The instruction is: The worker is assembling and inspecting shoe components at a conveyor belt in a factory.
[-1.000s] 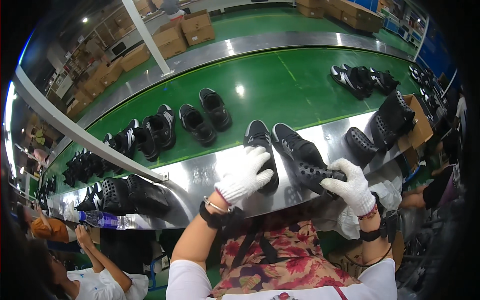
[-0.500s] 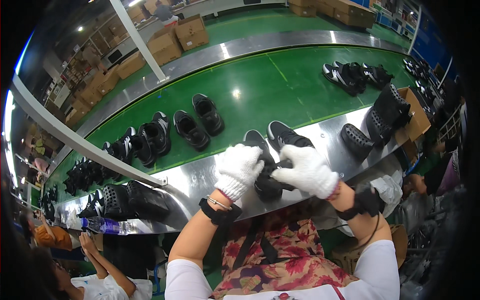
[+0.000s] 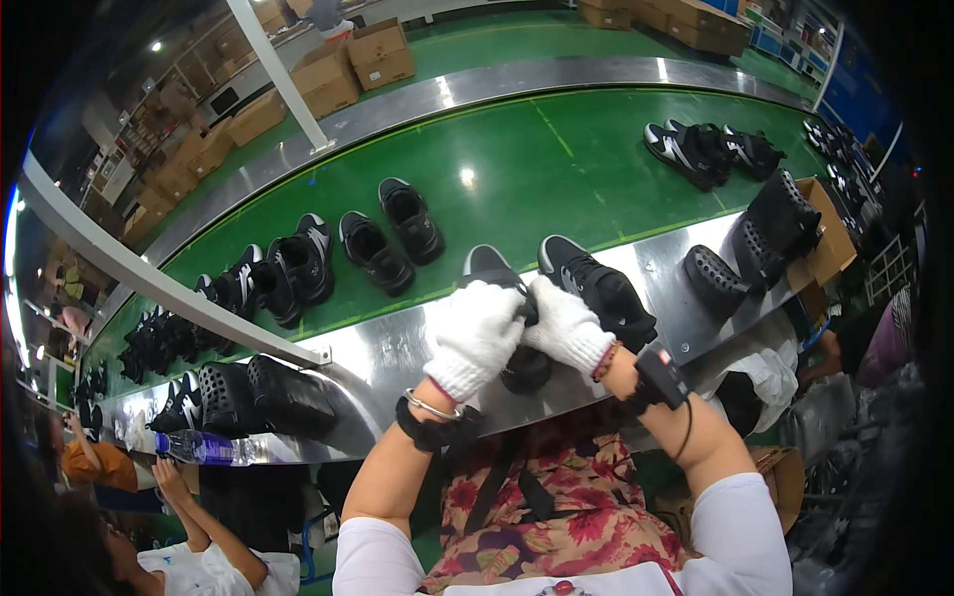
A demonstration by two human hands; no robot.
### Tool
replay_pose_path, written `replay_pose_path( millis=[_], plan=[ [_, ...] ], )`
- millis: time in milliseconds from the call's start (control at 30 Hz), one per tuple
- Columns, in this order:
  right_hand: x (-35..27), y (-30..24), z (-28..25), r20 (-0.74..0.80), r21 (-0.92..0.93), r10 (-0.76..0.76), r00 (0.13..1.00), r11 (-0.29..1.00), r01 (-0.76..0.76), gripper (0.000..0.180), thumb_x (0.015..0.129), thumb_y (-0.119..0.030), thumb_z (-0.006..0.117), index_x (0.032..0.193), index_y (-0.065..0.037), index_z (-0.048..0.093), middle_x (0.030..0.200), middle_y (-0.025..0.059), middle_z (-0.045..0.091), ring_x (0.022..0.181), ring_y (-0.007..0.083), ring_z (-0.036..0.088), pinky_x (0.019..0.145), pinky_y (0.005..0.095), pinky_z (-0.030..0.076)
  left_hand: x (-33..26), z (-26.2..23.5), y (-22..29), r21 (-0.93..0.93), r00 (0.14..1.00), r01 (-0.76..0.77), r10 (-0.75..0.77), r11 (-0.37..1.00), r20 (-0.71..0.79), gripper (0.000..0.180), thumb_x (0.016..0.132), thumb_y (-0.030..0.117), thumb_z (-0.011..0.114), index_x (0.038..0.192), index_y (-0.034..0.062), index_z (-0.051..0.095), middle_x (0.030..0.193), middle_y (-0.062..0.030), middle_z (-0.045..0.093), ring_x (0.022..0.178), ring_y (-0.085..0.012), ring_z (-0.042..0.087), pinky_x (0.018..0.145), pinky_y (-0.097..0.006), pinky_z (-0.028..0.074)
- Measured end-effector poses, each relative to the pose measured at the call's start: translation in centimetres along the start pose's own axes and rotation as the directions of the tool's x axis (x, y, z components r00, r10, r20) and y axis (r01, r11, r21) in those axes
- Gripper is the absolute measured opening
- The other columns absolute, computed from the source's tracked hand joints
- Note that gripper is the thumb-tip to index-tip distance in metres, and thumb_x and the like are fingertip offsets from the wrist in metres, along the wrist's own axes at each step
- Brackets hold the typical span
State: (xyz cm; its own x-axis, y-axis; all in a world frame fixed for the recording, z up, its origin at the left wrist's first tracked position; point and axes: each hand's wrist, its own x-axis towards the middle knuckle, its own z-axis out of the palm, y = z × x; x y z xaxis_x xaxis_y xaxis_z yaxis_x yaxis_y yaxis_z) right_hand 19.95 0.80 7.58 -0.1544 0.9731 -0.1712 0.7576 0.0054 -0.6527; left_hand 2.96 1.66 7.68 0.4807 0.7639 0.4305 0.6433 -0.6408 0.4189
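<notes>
A black sneaker with a grey toe lies on the metal edge of the line in front of me, toe pointing away. My left hand, in a white knit glove, is closed on its upper from the left. From the right, my gloved right hand is closed at the shoe's opening, its fingertips meeting the left ones. The gloves hide the shoe's middle and what exactly the fingertips pinch; its heel shows below them. A matching sneaker lies just right of my right hand, untouched.
A green conveyor belt runs beyond, with several black shoes on it. Perforated black shoe forms stand to the right, more at left beside a bottle. A white post crosses the left. Another person's arms show lower left.
My right hand has moved left, from beside the shoe to its opening, meeting my left hand. The matching sneaker at right is now uncovered. My left hand has barely shifted.
</notes>
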Motion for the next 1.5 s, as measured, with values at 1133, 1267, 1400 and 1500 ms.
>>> replay_pose_path(
  millis=[1133,1267,1400,1500],
  plan=[
    [-2.8,1.3,-3.1,-0.149,0.409,-0.190,0.970,0.882,0.235,0.023,0.096,-0.010,0.063,0.116,0.000,0.069,0.101,0.0142,0.071,0.093,0.0209,0.069,0.084,0.0314,0.054,-12.2,3.7,-0.3,0.076,0.945,0.101,-0.072,0.992,-0.318,0.035,0.082,0.003,0.069,0.116,-0.0023,0.066,0.097,-0.0180,0.066,0.083,-0.0353,0.062,0.073,-0.045,0.053],
    [-9.4,4.0,-10.4,-0.325,-0.103,-0.263,0.908,0.965,0.243,0.038,0.089,-0.012,0.071,0.124,0.000,0.065,0.105,0.0176,0.070,0.092,0.0263,0.070,0.082,0.0352,0.056,-11.6,1.4,0.3,-0.245,0.875,0.353,-0.411,0.903,-0.255,0.043,0.089,0.009,0.072,0.128,-0.0034,0.060,0.105,-0.0192,0.065,0.083,-0.0319,0.065,0.078,-0.039,0.054],
    [-10.2,6.2,-9.6,-0.018,-0.021,-0.327,0.945,0.945,0.327,0.071,0.086,-0.035,0.077,0.145,-0.007,0.051,0.121,0.0218,0.064,0.109,0.0400,0.064,0.096,0.0426,0.051,-5.8,3.5,1.6,-0.232,0.934,0.290,-0.328,0.929,-0.145,0.064,0.092,0.019,0.070,0.148,0.0000,0.045,0.125,-0.0234,0.060,0.090,-0.0330,0.066,0.084,-0.041,0.054],
    [-7.4,3.2,-7.4,0.163,-0.267,-0.155,0.974,0.944,0.195,0.071,0.088,-0.054,0.068,0.146,-0.019,0.049,0.109,0.0211,0.064,0.098,0.0402,0.066,0.085,0.0464,0.053,-2.0,6.1,1.7,-0.161,0.953,0.273,-0.289,0.948,-0.086,0.063,0.093,0.018,0.067,0.149,-0.0003,0.044,0.127,-0.0276,0.061,0.103,-0.0393,0.066,0.090,-0.045,0.053]
  ],
)
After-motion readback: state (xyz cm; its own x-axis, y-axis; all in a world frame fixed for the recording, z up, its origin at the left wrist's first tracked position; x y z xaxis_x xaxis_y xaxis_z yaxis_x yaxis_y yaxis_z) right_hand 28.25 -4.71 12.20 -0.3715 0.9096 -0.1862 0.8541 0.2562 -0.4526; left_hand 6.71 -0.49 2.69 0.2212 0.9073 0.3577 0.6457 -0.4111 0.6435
